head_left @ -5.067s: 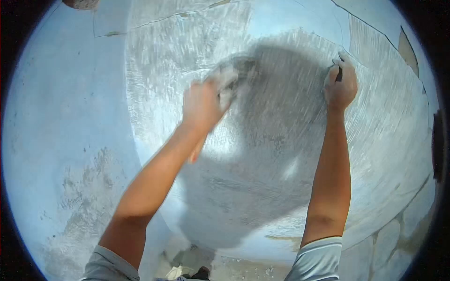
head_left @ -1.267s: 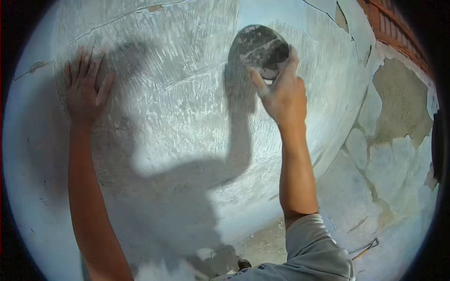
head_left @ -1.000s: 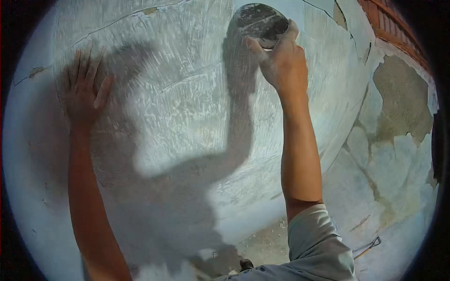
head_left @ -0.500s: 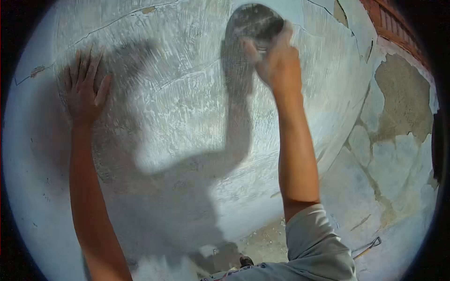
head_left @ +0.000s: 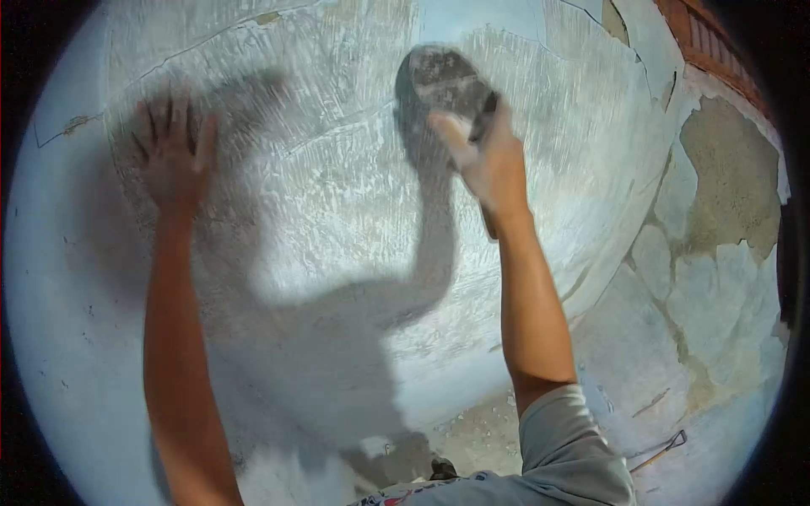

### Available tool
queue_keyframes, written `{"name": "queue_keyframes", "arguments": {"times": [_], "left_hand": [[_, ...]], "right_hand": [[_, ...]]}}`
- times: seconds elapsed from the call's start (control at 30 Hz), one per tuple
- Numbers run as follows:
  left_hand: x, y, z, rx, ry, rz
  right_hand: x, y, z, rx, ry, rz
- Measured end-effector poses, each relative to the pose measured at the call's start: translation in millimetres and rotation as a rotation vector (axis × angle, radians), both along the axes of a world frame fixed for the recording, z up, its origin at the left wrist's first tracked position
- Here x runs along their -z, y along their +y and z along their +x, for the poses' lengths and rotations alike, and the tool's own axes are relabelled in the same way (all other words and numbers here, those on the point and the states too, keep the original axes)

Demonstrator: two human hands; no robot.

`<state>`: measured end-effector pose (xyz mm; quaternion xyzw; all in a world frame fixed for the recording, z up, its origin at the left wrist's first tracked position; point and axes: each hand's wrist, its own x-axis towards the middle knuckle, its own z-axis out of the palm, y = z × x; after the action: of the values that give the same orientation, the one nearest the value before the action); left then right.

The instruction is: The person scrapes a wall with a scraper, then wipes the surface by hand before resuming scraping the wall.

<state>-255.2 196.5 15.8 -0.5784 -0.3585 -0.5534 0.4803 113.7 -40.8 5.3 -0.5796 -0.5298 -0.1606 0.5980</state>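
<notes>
My left hand (head_left: 175,156) lies flat against the pale, scored wall (head_left: 337,211), fingers spread and nothing in it. Farther right, my right hand (head_left: 494,160) is closed round a dark hand tool (head_left: 484,120), close to the wall's surface. The tool's dark upper part shows between thumb and fingers, and its lower end sticks out below the palm. Motion blur and the hand hide its exact kind. Around the right hand, the wall is covered in short scratches and gouges.
A long crack (head_left: 194,52) runs across the upper wall. At right are a bare brown patch (head_left: 730,173) and reddish slatted woodwork (head_left: 713,42). A tool with a wooden shaft and loop handle (head_left: 662,451) lies at lower right. Rubble (head_left: 477,434) covers the ground below.
My right hand has moved down the wall with the tool, whose lower end now shows below the palm. My left hand has shifted slightly to the right, still spread.
</notes>
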Motion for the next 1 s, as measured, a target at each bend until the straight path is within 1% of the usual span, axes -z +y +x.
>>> {"name": "queue_keyframes", "arguments": {"times": [0.03, 0.07, 0.13, 0.17, 0.2, 0.27, 0.3, 0.37, 0.43, 0.5, 0.6, 0.63, 0.67, 0.73, 0.8, 0.87, 0.93, 0.97, 1.0], "left_hand": [[2, -8, 15, -0.022, -0.049, -0.035], [2, -11, 23, -0.044, -0.095, -0.069], [-2, -4, 21, 0.029, -0.085, -0.008], [-1, -3, 22, 0.072, -0.084, 0.019], [2, -4, 22, 0.113, -0.086, 0.045], [2, -6, 20, 0.103, -0.08, 0.012], [2, -7, 20, 0.101, -0.079, -0.002], [2, -11, 20, 0.056, -0.073, -0.035], [2, -10, 20, 0.044, -0.083, -0.041], [4, -6, 19, 0.061, -0.079, -0.023], [3, -13, 22, 0.079, -0.094, -0.066], [6, -13, 22, 0.078, -0.077, -0.052], [5, -12, 21, 0.078, -0.066, -0.033], [4, -8, 20, 0.085, -0.063, -0.004], [5, -5, 20, 0.105, -0.068, 0.014], [5, -4, 18, 0.078, -0.058, 0.004], [3, -6, 20, 0.06, -0.06, 0.005], [3, -6, 21, 0.055, -0.069, 0.01], [3, -7, 22, 0.05, -0.075, 0.01]], "right_hand": [[8, 2, -4, -0.02, -0.092, 0.128], [3, 6, 0, -0.011, -0.108, 0.144], [-23, 5, 1, 0.019, -0.119, 0.159], [-42, 11, -1, 0.15, -0.154, 0.14], [-55, 17, -1, 0.136, -0.14, 0.128], [-73, 25, -2, 0.109, -0.123, 0.125], [-68, 17, -6, 0.065, -0.067, 0.091], [-33, 19, 7, 0.037, -0.067, 0.134], [-17, 10, 4, 0.037, -0.061, 0.118], [-5, 3, -2, 0.063, -0.017, 0.042], [-47, -13, -19, 0.038, 0.026, -0.016], [-60, -6, -18, 0.004, -0.015, 0.037], [-71, -10, -16, -0.094, 0.064, -0.118], [-65, -6, -10, 0.01, -0.057, -0.039], [-23, 4, -7, 0.033, -0.065, 0.03], [-6, 5, -9, 0.039, -0.065, 0.068], [-5, 5, -12, 0.021, -0.036, 0.074], [-19, 7, -7, 0.028, -0.079, 0.12], [-38, 7, -9, 0.002, -0.053, 0.121]]}}
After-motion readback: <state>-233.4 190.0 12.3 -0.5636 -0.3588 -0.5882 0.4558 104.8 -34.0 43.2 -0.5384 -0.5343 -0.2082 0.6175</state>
